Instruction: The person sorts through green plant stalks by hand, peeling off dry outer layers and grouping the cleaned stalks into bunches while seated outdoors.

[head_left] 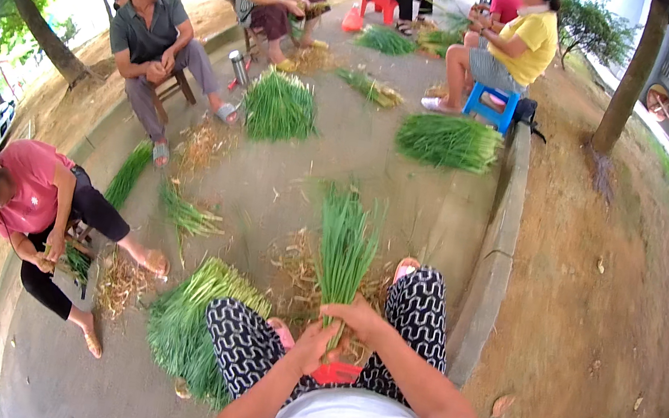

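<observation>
Both my hands hold one bunch of long green chives point(345, 245) upright between my knees. My right hand point(358, 315) grips the stalks near their base, just above my left hand point(314, 343), which clasps the lower end. The leaf tips fan upward over the concrete path. A heap of dry trimmings point(297, 271) lies on the ground behind the bunch. A large pile of chives point(188, 317) rests by my left leg. A red stool point(335, 373) shows beneath me.
A concrete curb point(496, 259) runs along my right, with bare dirt beyond. Other people sit around the path: one in pink point(33, 199) at left, one in grey point(156, 40), one in yellow point(514, 50). More chive piles point(281, 106) point(448, 141) lie on the path.
</observation>
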